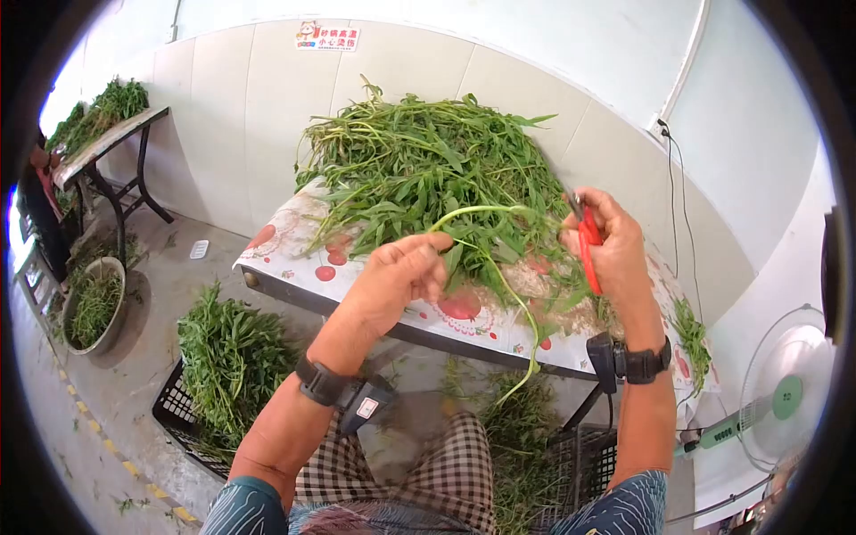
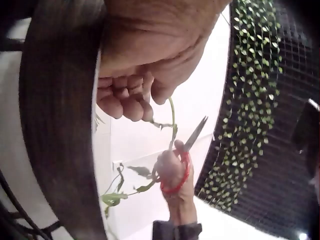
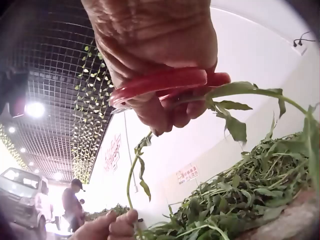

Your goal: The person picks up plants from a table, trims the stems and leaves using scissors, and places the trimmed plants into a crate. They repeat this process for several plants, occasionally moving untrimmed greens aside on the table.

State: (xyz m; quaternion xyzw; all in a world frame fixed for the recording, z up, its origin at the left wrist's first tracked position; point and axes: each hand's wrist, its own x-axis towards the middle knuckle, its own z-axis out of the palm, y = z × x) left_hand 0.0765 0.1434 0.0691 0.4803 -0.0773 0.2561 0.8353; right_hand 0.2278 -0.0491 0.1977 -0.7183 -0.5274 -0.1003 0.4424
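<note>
My left hand (image 1: 406,272) pinches a long green stem (image 1: 481,209) between thumb and fingers above the table's front part. The stem arches across to my right hand (image 1: 611,250), whose fingers hold it along with red-handled scissors (image 1: 588,245). In the left wrist view the scissors' blades (image 2: 197,134) point up and away from the right hand (image 2: 172,175). A thinner stem hangs down between the hands in the head view. In the right wrist view the red handles (image 3: 160,85) loop round the right hand's fingers, with a leafy stem (image 3: 240,89) beside them.
A heap of leafy stems (image 1: 428,169) covers the back of the patterned table (image 1: 294,259). Below left stands a black crate (image 1: 174,406) of greens; another crate (image 1: 593,464) is below right. A fan (image 1: 785,392) stands at the right, a basin (image 1: 111,330) far left.
</note>
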